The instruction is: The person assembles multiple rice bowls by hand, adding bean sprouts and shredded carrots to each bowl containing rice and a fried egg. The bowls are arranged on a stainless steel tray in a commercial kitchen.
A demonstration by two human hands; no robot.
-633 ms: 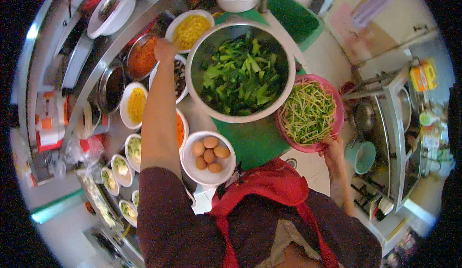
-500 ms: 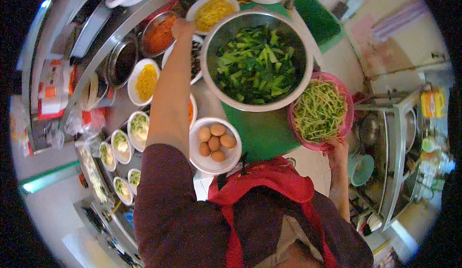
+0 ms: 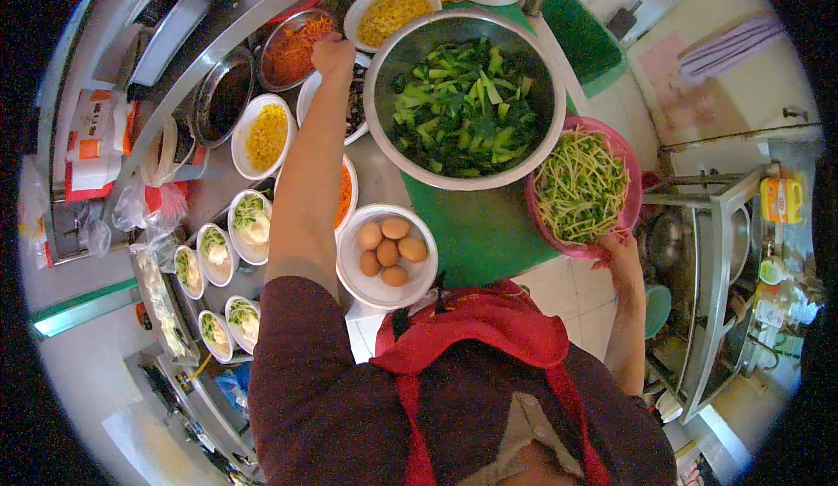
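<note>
My left hand (image 3: 333, 53) reaches far forward over the right edge of a metal bowl of shredded carrot (image 3: 297, 48). Its fingers are drawn together, and what they hold, if anything, is hidden. Beneath that forearm is a white bowl of dark shreds (image 3: 356, 106), partly covered. At the right, my right hand (image 3: 620, 257) grips the near rim of a pink basket (image 3: 635, 191) full of pale green sprouts (image 3: 580, 185). Between my arms stands a large steel bowl (image 3: 377, 141) of chopped leafy greens (image 3: 467, 106). Nearer me sits a white bowl (image 3: 384, 301) of brown eggs (image 3: 388, 253).
Yellow shreds fill one white bowl (image 3: 393, 15); corn-yellow bits fill another (image 3: 264, 137). Several small bowls (image 3: 251, 227) with greens stand at left. A green board (image 3: 471, 242) lies under the steel bowl. A green bin (image 3: 580, 45) and a metal rack (image 3: 720, 224) are at right.
My view has shifted slightly. The pink basket and my right hand sit a little farther forward. My left hand stays at the carrot bowl's edge.
</note>
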